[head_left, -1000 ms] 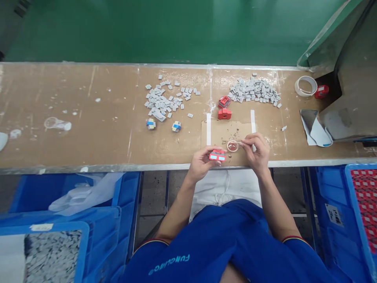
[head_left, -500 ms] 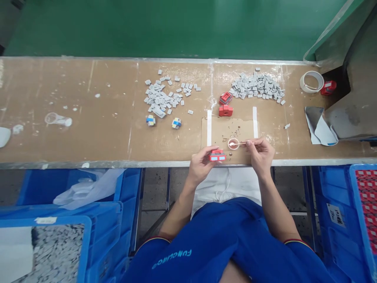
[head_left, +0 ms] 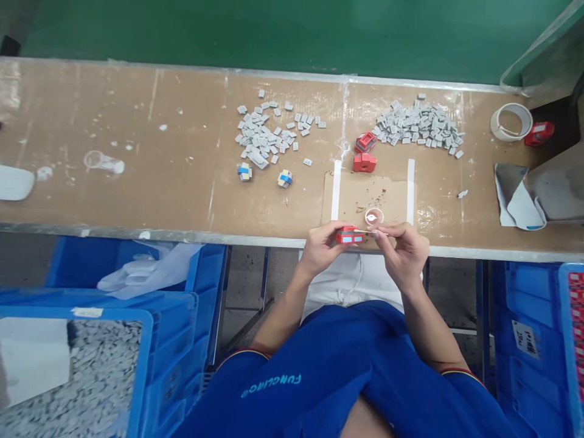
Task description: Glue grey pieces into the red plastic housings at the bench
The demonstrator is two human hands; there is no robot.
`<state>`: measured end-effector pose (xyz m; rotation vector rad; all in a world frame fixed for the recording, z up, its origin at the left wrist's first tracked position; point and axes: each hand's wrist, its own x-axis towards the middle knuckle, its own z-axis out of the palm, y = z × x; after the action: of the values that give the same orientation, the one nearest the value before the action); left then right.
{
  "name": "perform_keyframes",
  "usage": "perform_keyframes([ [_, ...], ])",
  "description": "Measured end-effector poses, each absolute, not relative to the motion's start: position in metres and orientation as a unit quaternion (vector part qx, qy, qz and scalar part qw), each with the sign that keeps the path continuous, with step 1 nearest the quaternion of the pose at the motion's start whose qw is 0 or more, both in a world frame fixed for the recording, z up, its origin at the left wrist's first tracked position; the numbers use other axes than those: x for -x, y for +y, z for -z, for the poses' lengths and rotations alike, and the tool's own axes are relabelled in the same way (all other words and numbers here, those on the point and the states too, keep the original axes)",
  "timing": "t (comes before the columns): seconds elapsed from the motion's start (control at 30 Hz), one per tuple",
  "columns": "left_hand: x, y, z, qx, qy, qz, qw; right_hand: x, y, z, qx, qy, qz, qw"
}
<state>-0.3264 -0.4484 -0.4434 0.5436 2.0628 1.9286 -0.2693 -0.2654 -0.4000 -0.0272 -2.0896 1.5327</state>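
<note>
My left hand (head_left: 322, 248) grips a small red plastic piece (head_left: 349, 235) with two pale windows, just above the table's front edge. A thin stick (head_left: 364, 231), like a cotton swab, is pinched in my right hand (head_left: 404, 249), its tip at the top of the red piece. Right behind them a small clear cup (head_left: 374, 216) with white stuff in it rests on a cardboard sheet (head_left: 351, 191). Two more red pieces, one (head_left: 365, 142) tilted and one (head_left: 364, 163) nearer, lie beyond the cardboard.
Loose grey tiles form a right pile (head_left: 420, 125) and a left pile (head_left: 264, 134). Two taped blocks (head_left: 285, 178) lie by the left pile. At the right are a tape roll (head_left: 511, 122) and crumpled paper (head_left: 520, 198). Blue crates (head_left: 176, 331) flank me below the table.
My right hand has brought the stick from the cup to the red piece. My left hand has raised and tilted the piece a little. The whole view has shifted slightly.
</note>
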Motion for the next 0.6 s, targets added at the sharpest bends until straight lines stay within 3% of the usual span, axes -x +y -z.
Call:
perform_keyframes([
  [0.6,0.327,-0.448,0.443,-0.198,0.707,-0.667,0.125,0.27,-0.255,0.402,0.03,-0.78,-0.558,0.282],
])
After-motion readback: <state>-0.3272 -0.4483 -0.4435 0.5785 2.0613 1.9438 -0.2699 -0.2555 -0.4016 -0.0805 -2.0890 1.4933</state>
